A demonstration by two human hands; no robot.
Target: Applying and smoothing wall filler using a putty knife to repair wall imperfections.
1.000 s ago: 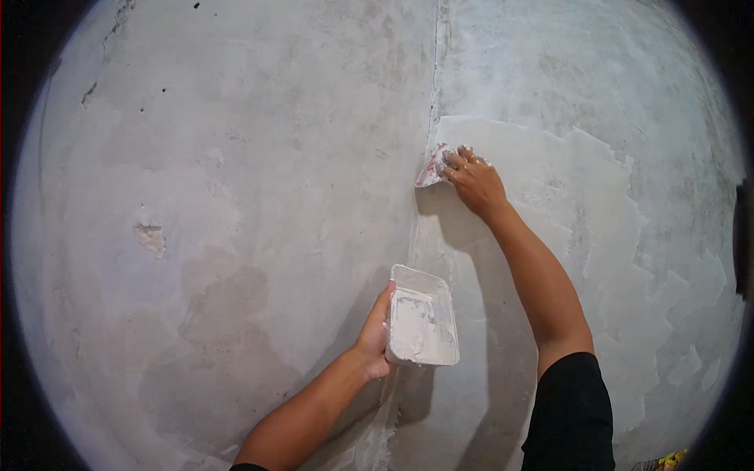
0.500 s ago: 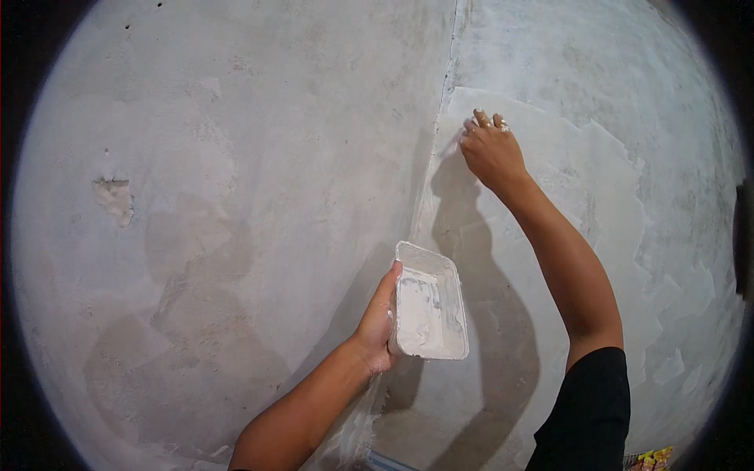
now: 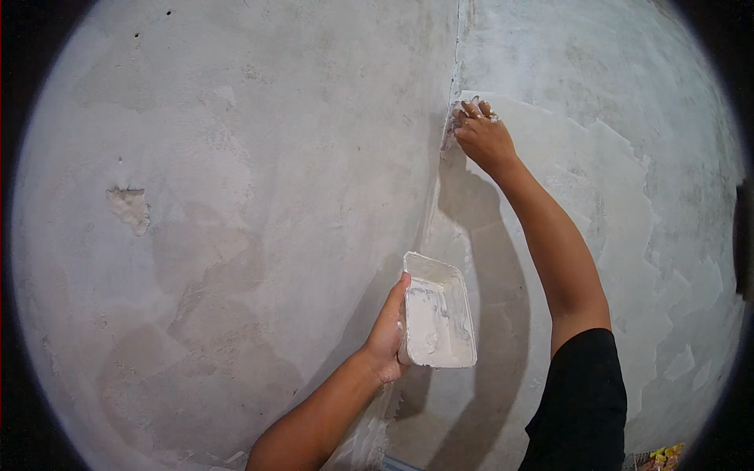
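Observation:
My left hand [image 3: 385, 337] grips a white rectangular plastic tub [image 3: 440, 318] by its left side; white paste coats its inside. Higher up, at the vertical corner where two grey walls meet, my right hand [image 3: 481, 137] is closed on a pinkish, paste-smeared scraper [image 3: 448, 135], mostly hidden behind the fingers and held against the right-hand wall [image 3: 597, 204]. Paste speckles those fingers. A pale coat of filler with ragged edges covers much of that wall around my right arm.
The left wall [image 3: 267, 141] has a filled, rough patch [image 3: 128, 210], small holes and darker blotches. A small yellow patterned object [image 3: 664, 455] shows at the lower right edge, and a dark shape [image 3: 740, 239] at the far right.
My right hand with the scraper has moved higher along the corner since a second ago, shifting slightly left in the last half second. The tub stays in my left hand; the view has shifted slightly.

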